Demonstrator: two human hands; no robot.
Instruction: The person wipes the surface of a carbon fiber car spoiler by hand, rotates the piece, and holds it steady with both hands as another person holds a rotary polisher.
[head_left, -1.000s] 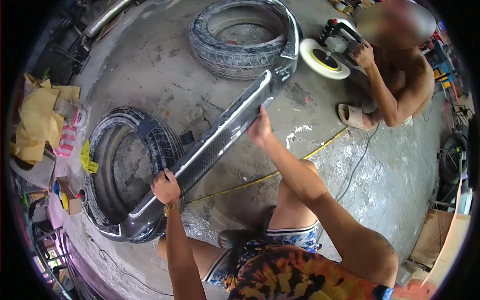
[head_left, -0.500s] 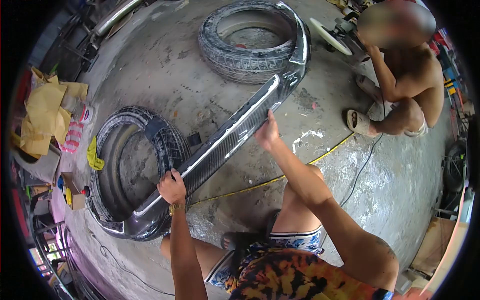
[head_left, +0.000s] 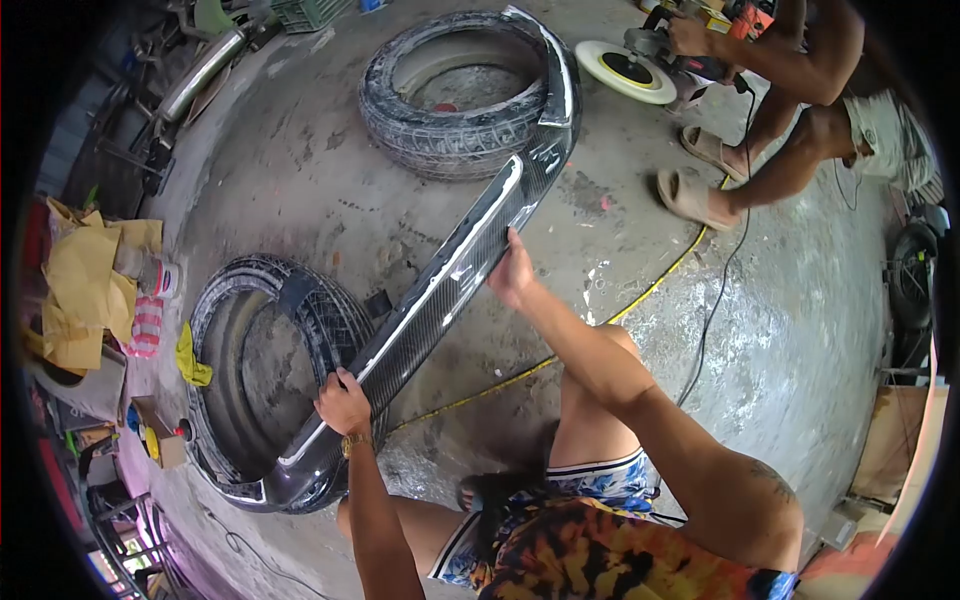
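Observation:
A long, glossy carbon-fibre bumper lip [head_left: 440,285] with white smears along its edges lies slantwise across two tires. Its upper end rests at the far tire [head_left: 440,150], its lower end on the near tire [head_left: 335,310]. My left hand [head_left: 343,403] is closed on the lip's lower part, thumb on top. Farther up, my right hand [head_left: 513,275] grips the near edge, its thumb on the face and its other fingers largely hidden beneath.
At the upper right, another person's hands hold a polisher [head_left: 650,45] with a round white pad [head_left: 625,72]. A yellow hose [head_left: 640,297] and a black cord [head_left: 722,290] cross the floor. Brown paper [head_left: 90,285] and a striped bag [head_left: 146,325] lie left.
The view has shifted, and the other person has risen from a low squat, with the polisher now showing its pad more fully. Both my hands keep their places on the bumper lip.

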